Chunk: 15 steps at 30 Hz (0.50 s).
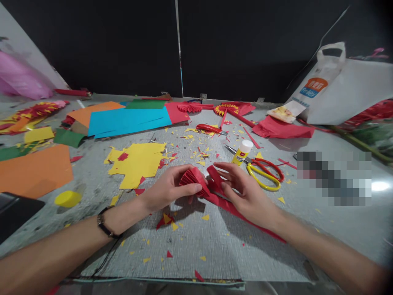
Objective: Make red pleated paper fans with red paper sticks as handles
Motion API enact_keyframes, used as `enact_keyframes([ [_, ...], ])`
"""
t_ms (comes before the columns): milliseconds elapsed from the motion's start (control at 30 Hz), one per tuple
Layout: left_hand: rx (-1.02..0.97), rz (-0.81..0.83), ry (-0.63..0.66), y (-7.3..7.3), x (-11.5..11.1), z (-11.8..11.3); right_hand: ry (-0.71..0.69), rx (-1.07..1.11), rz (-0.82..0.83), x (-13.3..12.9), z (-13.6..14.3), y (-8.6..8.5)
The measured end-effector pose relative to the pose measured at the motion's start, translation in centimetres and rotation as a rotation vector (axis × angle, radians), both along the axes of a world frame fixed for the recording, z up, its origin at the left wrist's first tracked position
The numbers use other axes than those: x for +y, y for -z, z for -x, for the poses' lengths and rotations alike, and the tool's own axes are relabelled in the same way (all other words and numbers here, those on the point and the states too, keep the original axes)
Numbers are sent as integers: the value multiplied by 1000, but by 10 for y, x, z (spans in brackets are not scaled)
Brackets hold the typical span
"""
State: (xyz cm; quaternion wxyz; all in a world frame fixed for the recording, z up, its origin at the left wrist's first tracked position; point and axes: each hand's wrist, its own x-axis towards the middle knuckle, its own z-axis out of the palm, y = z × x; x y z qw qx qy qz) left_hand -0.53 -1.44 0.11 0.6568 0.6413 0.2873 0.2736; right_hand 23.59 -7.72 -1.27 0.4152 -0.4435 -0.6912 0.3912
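The red pleated fan (193, 181) is held just above the tabletop (221, 254), between the hands and right inside the left grip; the left hand (167, 186) is nearer to it. Its thumb presses flat over the folds with the fingers curled behind, closed firmly on the paper. The fan's pleats spread toward the left and draw together toward the right, so its long axis seems to run left to right, dipping slightly toward the near side. The right hand (247, 192) lies just right of it, thumb and fingers drawn in on a folded red strip (215, 176) whose end stands up beside the fan, a small gap between their upper edges. A long red paper stick (245, 218) slants from under the fan toward the near right, passing below the right hand; whether it is joined to the fan or strip cannot be told. Just beyond the right hand stands a glue stick (242, 153), tilted, by scissors (266, 173) whose loops face near right and blades far left. Farther left lies a cut yellow sheet (143, 162), then a blue sheet (132, 121); a pleated rosette (226, 109) rests at the far side.
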Motion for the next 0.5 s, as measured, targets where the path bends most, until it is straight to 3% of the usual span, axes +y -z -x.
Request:
enact_keyframes([
  [167, -30, 29, 10, 1, 0, -1, -34, -93, 14, 1, -1, -5],
  [300, 3, 11, 37, 0, -1, 0, 61, -121, 31, 1, 2, -5],
  [500, -19, -13, 22, 0, 0, 3, 88, 149, 145, 8, -1, -4],
])
